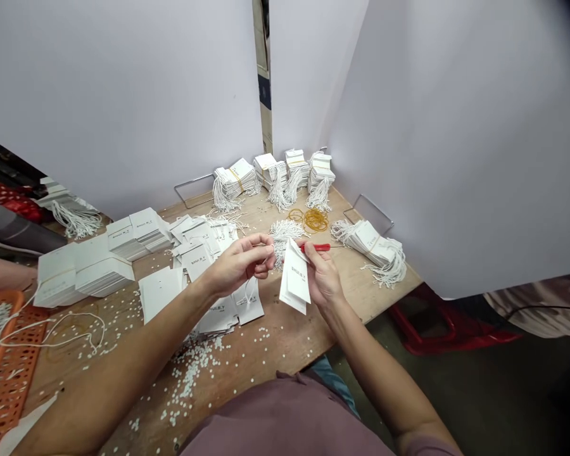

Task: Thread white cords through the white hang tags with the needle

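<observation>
My right hand [323,276] grips two white hang tags [295,278], overlapping and hanging down, printed with dark lettering. The same hand also holds a red-handled tool [319,247] with a thin metal shaft pointing right. Just left of the tags, my left hand [247,261] is closed in a pinch; a bit of white shows at its fingertips, too small to name. Behind both hands lies a bunch of white strings [285,231]. Loose printed tags [194,259] are heaped under and beyond my left forearm.
Banded, strung tag bundles [237,177] line the back, with another bundle [373,247] at right. Yellow rubber bands [316,220] lie between. Tag stacks [83,269] and an orange basket [16,380] stand left. White paper dots [190,373] litter the wooden table [285,348]. Pale panels [171,82] enclose it.
</observation>
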Demonstrator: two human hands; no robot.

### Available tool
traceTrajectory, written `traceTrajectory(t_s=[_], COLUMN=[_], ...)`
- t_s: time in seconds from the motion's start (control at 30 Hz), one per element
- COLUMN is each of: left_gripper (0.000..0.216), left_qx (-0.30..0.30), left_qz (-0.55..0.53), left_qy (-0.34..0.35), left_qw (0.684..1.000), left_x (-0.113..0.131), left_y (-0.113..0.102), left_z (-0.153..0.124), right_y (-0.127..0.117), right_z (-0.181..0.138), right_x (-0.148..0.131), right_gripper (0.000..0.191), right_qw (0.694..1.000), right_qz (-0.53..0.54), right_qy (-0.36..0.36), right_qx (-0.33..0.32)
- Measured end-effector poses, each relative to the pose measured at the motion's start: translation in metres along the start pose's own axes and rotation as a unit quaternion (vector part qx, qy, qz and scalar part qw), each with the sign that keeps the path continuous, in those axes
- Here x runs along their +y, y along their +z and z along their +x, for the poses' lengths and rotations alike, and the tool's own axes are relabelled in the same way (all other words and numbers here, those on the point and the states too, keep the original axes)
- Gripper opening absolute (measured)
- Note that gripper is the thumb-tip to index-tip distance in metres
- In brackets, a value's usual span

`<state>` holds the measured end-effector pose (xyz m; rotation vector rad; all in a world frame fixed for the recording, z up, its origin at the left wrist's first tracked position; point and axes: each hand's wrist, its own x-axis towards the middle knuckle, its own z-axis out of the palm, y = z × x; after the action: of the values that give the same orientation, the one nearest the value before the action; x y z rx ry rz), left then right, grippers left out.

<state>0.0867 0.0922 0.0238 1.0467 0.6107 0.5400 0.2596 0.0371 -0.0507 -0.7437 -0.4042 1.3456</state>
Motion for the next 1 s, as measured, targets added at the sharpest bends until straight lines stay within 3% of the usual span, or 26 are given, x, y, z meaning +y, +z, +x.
traceTrajectory(t_s=[0.1,0.27,0.53,0.83,1.0], left_gripper=[0.019,0.024,0.021,0.025,0.026], left_qx=[0.013,0.041,0.075,0.122,0.143], left_qz=[0.01,0.017,-0.044,-0.051,-0.018], left_qy=[0.013,0.026,0.017,0.079,0.085], left_qw=[1.0,0.999,0.996,0.988,0.986], left_x=[-0.01,-0.015,-0.018,-0.024,-0.031], left_y=[-0.003,-0.012,-0.02,-0.023,-0.021], left_z=[-0.008,-0.015,-0.024,-0.028,-0.028], right_y=[0.005,0.013,0.023,0.02,0.026], right_z=[0.006,0.001,-0.005,-0.006,-0.009], right_x=[0.017,0.034,0.031,0.039,0.043], right_gripper=[0.03,0.025,0.024,0.024,0.024], right_qw=[0.995,0.983,0.986,0.992,0.987], right_qz=[0.049,0.11,0.103,0.073,0.088], right_qy=[0.067,0.112,0.096,0.09,0.111], right_qx=[-0.049,-0.095,-0.086,-0.041,-0.077])
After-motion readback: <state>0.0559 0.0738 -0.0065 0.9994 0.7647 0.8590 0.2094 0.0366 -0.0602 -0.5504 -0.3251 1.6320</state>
